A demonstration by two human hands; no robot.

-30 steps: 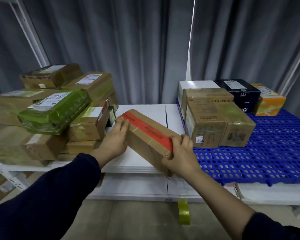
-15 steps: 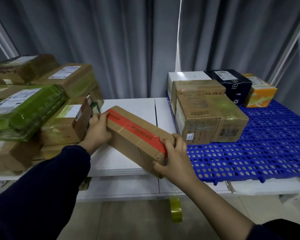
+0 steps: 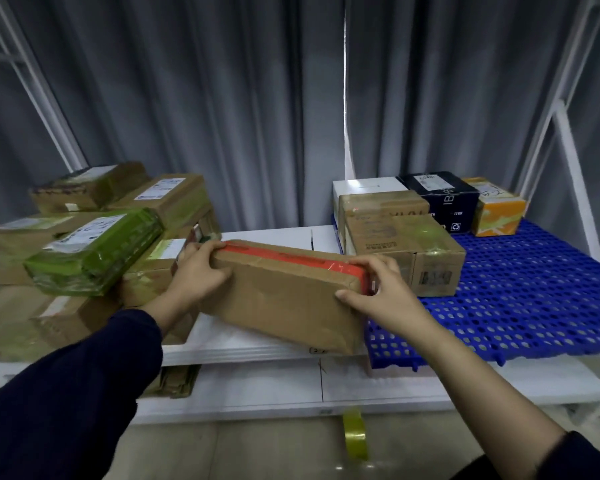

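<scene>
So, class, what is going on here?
A person holds a cardboard box with red tape, left hand at one end, right hand at the other, fingers curled over its top edge. It is above the white table, between a pile of parcels on the left and boxes on a blue mat on the right.

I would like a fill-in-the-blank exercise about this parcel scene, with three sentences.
1. The left hand and right hand grip a cardboard box sealed with red ____.
2. The perforated mat on the right is ____.
3. The shiny film-wrapped parcel at the left is ____.
Missing words: tape; blue; green.
</scene>
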